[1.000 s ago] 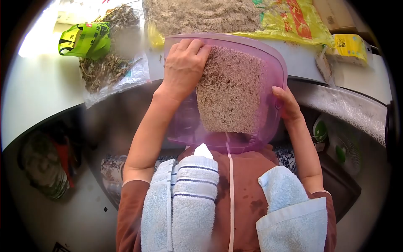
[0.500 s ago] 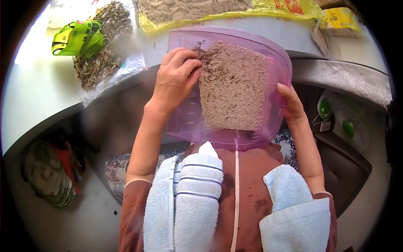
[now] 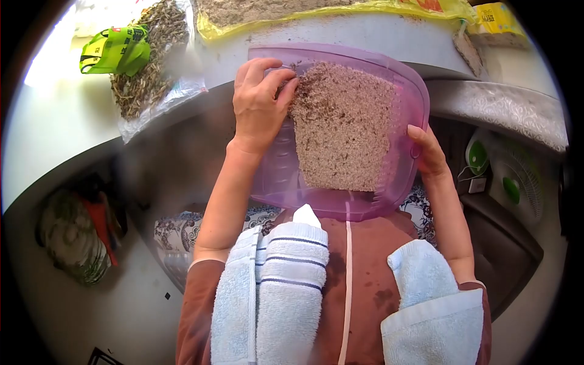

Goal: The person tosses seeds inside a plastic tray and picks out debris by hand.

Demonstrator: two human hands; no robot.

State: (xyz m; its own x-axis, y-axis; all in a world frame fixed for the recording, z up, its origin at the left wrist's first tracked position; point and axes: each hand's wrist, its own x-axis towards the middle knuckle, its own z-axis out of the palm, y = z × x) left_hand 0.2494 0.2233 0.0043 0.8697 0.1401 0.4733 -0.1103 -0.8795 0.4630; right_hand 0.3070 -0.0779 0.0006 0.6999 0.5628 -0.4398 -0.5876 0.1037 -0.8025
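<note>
A translucent purple plastic tray (image 3: 277,164) is held up in front of my body, tilted. Pale grain-like material (image 3: 344,134) covers its middle, with darker bits (image 3: 316,100) gathered at the upper left. My right hand (image 3: 429,149) grips the tray's right side, thumb over the rim. At the upper left edge of the grains is my left hand (image 3: 261,97), its fingers bent and pinched together. Whatever lies between those fingertips is too small to make out.
Behind the tray, a yellow plastic sheet (image 3: 292,19) bears more grain (image 3: 261,9). A green bag (image 3: 118,52) rests beside dark dried pieces (image 3: 146,85) on clear plastic at the left. A yellow package (image 3: 496,18) and patterned cloth (image 3: 505,109) are at the right.
My left hand has moved off the tray's top edge down to the dark bits, its fingers now drawn together. The grains have shifted, and the view has moved slightly.
</note>
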